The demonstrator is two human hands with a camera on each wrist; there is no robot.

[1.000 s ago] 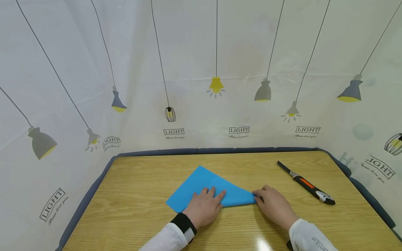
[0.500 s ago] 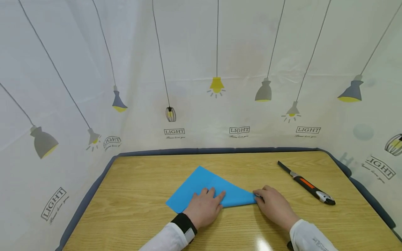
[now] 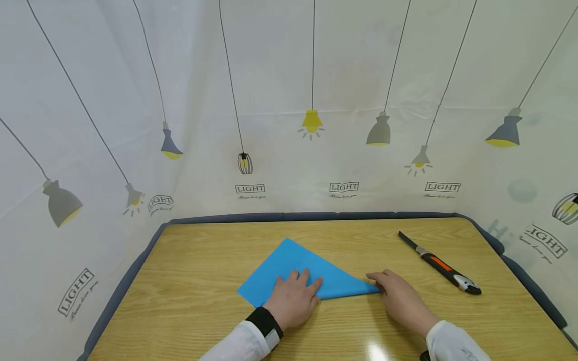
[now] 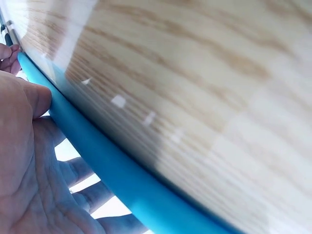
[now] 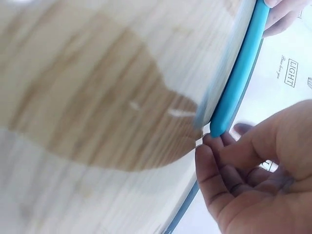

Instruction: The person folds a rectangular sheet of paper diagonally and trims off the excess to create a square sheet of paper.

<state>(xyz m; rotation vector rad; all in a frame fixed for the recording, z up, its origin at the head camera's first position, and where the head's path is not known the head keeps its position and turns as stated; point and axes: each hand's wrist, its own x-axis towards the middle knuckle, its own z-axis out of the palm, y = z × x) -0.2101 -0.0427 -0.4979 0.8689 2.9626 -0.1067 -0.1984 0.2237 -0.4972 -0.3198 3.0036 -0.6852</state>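
- A bare right hand (image 3: 404, 303) sits farther right than earlier; the tip of a bright-blue folded paper sheet (image 3: 293, 258) reaches with it.
- Fingers spread, the left hand (image 3: 291, 301) rests on the sheet, mid-way along the wood-grain counter (image 3: 194, 260).
- Right fingers bend at the tip; whether they pinch is unclear.
- Likely light, easily creased, it suits gentle pressure along the near fold.

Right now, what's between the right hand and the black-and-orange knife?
Just bare wooden tabletop between the right hand and the knife; the head view shows it.
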